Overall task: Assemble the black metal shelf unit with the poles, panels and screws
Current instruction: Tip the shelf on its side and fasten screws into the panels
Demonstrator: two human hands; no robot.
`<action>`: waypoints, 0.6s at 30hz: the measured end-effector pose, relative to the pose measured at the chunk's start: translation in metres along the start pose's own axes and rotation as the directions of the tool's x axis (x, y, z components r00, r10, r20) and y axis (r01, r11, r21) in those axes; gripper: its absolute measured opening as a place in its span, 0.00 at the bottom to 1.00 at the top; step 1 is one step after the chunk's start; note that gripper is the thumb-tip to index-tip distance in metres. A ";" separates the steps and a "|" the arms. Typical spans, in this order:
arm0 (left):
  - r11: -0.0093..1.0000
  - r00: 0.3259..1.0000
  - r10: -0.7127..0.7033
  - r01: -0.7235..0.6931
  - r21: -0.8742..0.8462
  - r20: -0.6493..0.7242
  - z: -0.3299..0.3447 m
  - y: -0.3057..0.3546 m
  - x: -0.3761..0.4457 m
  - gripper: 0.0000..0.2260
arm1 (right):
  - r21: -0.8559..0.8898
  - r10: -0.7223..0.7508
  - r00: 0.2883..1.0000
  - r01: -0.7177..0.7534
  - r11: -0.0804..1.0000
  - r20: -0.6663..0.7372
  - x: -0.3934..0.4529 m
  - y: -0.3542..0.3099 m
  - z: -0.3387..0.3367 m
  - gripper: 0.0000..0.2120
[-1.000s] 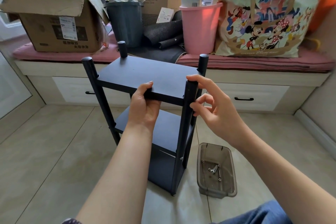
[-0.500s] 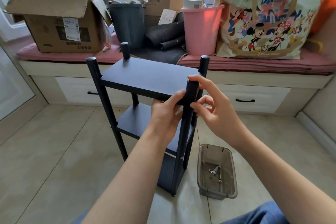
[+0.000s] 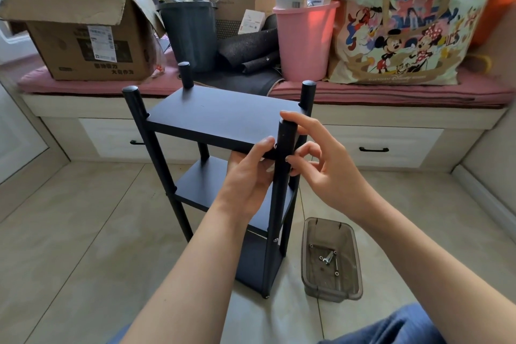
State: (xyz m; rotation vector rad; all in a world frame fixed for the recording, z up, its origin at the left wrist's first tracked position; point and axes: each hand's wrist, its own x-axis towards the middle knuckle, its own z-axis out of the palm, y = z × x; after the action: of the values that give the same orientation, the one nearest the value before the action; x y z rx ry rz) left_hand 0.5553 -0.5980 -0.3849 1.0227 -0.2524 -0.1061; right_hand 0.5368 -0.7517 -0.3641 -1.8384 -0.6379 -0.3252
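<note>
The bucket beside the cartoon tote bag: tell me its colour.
Pink, seen in the head view: the bucket stands on the window seat left of the tote bag.

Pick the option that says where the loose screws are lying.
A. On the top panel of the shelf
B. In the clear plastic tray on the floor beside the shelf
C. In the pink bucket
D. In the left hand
B: the screws lie on the bottom of the clear plastic tray, which sits on the floor tiles just right of the black shelf unit.
</note>
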 end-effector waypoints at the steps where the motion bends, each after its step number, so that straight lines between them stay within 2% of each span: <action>1: 1.000 1.000 -0.005 0.005 0.004 0.010 0.001 0.001 0.000 0.11 | -0.002 -0.003 1.000 0.003 1.000 -0.005 0.000 0.000 0.000 0.31; 8: 1.000 1.000 0.009 -0.008 0.002 -0.020 0.002 0.001 -0.001 0.09 | -0.098 -0.016 0.999 0.010 0.995 -0.051 0.000 0.000 0.001 0.30; 13: 0.995 0.991 -0.027 0.039 0.087 -0.130 0.011 0.002 -0.006 0.17 | -0.119 -0.022 0.996 0.011 0.993 -0.086 0.002 -0.005 0.003 0.28; 16: 0.962 0.968 -0.096 0.150 0.229 -0.233 0.010 0.008 -0.011 0.15 | -0.039 0.026 0.989 -0.032 0.999 -0.148 0.001 -0.006 0.003 0.30; 18: 0.873 0.958 -0.060 0.187 0.450 -0.282 0.004 0.016 -0.017 0.15 | 0.008 0.075 0.976 -0.075 0.997 -0.205 0.000 -0.004 0.000 0.35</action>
State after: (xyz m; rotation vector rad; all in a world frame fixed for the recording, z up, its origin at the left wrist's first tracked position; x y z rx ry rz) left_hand 0.5375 -0.5900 -0.3721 1.5287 0.0364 -0.0241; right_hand 0.5351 -0.7510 -0.3608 -1.7955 -0.4249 -0.4582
